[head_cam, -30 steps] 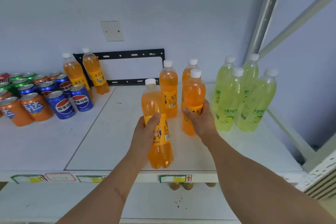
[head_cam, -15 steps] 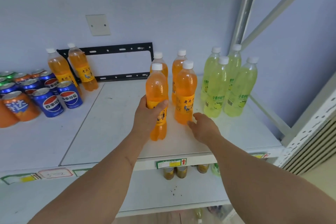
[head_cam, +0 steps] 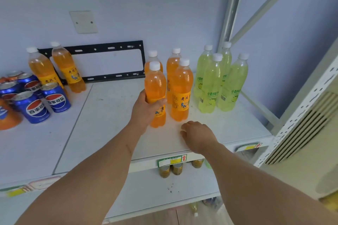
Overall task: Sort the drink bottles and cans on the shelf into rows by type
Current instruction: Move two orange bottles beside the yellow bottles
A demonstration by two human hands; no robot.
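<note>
My left hand [head_cam: 146, 109] grips an orange soda bottle [head_cam: 155, 86] that stands upright on the white shelf [head_cam: 102, 133], left of another orange bottle [head_cam: 182, 91]. Two more orange bottles [head_cam: 172, 64] stand right behind them. My right hand [head_cam: 198, 136] rests near the shelf's front edge, fingers loosely curled, holding nothing. Several green lemon bottles [head_cam: 212, 86] are grouped to the right. Two orange bottles [head_cam: 64, 67] stand at the back left. Blue cola cans [head_cam: 54, 98] and an orange can [head_cam: 7, 117] crowd the far left.
A black metal bracket [head_cam: 109, 49] leans on the back wall. A grey shelf upright [head_cam: 232, 9] rises at the right, with a perforated white post [head_cam: 300, 111] nearer me. Small cans [head_cam: 171, 170] sit on the shelf below.
My left hand has carried its orange bottle back and set it beside the other orange bottle. My right hand let go of that bottle and drew back to the shelf front.
</note>
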